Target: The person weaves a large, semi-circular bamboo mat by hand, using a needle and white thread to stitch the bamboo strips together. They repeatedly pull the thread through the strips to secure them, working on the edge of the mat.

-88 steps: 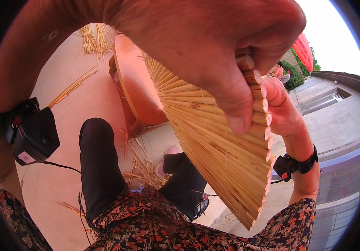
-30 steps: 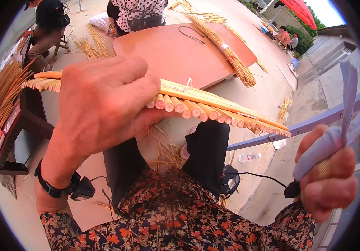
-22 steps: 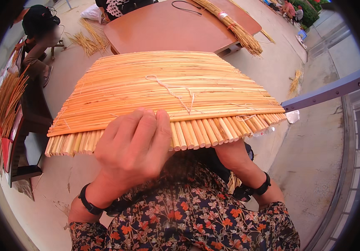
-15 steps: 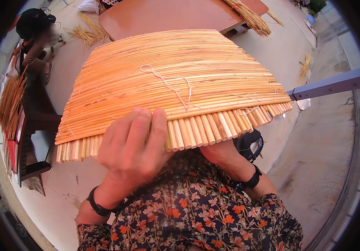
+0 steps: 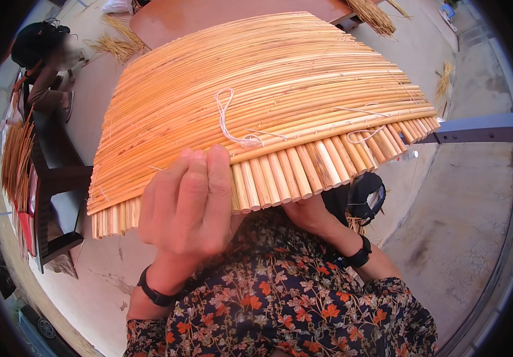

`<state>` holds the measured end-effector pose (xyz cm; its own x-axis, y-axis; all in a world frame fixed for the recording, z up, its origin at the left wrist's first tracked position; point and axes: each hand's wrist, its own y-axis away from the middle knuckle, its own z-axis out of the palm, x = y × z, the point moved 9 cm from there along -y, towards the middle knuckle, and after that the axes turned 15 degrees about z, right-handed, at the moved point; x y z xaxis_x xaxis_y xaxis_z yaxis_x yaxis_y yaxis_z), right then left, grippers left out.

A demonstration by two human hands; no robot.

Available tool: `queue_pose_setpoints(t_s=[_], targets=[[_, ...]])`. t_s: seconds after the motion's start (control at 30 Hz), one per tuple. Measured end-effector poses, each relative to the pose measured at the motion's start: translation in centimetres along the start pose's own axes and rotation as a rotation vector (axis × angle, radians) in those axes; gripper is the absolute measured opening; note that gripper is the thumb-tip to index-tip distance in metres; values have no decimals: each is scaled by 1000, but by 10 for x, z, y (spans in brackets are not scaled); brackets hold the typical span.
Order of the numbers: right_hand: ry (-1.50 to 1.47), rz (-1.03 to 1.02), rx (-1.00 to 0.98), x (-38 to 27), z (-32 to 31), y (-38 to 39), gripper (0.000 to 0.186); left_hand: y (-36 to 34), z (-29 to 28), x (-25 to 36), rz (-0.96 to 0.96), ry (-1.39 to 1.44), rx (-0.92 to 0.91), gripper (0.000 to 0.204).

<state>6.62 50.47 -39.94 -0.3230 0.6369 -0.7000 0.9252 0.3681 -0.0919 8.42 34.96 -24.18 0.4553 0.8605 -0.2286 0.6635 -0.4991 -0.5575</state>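
A panel of straw-coloured reed stalks (image 5: 262, 77) spreads in front of me. Its top stalks run left to right, and cut ends of a lower layer (image 5: 292, 175) stick out along the near edge. My left hand (image 5: 188, 205) grips this edge left of the middle, fingers bent over the top. Beneath the panel, right of the middle, is my right hand (image 5: 310, 214); its fingers are hidden by the reeds. A loose loop of pale thread (image 5: 225, 113) lies on top beyond my left fingers. More thread (image 5: 363, 135) loops over the near edge farther right.
Beyond the panel stands a reddish-brown table (image 5: 209, 18) with a reed bundle (image 5: 372, 16) at its right. A person (image 5: 45, 65) sits at the far left. Reeds (image 5: 18, 154) rest on a dark wooden piece of furniture (image 5: 66, 178). A grey metal beam (image 5: 482, 128) is at the right.
The panel has shifted, its far edge higher and its right end farther right in the picture. The thread loop lies differently, closer together. My left hand keeps its grip.
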Motion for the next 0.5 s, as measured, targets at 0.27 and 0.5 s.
queue_pose_setpoints(t_s=[0.27,0.5], targets=[[-1476,518,321,46,-58,0,17,1,12,0,16,-43,26,32],[-2227,806,-49,51,-1,-2,30,2,12,1,-3,-40,39,39]])
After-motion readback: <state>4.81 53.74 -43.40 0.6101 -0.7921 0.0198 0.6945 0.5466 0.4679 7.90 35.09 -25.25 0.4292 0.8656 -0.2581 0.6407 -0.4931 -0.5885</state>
